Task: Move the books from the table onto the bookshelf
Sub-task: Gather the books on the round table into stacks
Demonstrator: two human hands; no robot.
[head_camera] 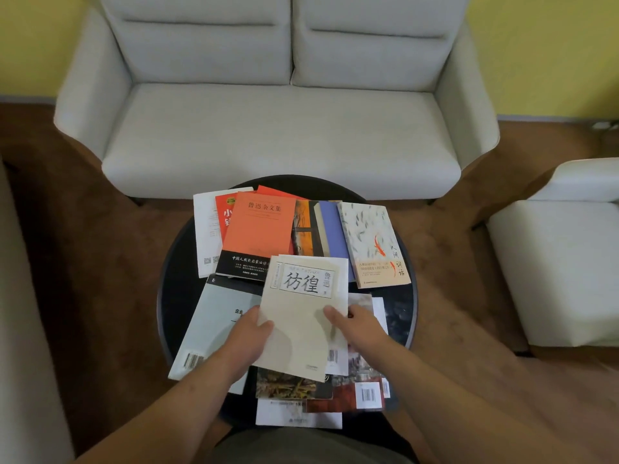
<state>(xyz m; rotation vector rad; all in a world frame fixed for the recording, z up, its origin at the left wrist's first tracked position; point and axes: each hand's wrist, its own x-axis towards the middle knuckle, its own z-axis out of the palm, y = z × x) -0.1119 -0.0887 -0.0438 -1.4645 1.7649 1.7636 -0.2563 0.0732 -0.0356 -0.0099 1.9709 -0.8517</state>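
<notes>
Several books lie spread over a round black table (170,262). A cream book with large black characters (301,333) sits on top at the front centre. My left hand (249,336) grips its left edge, thumb on the cover. My right hand (356,324) holds its right edge. Behind it lie an orange book (259,229), a white and red book (209,229), a blue book (333,229) and a fish-pattern book (371,242). A pale grey book (214,326) lies under my left hand. No bookshelf is in view.
A light grey two-seat sofa (278,128) stands right behind the table. A white seat (562,262) is at the right and another pale seat edge (20,329) at the left. Brown carpet (100,262) surrounds the table.
</notes>
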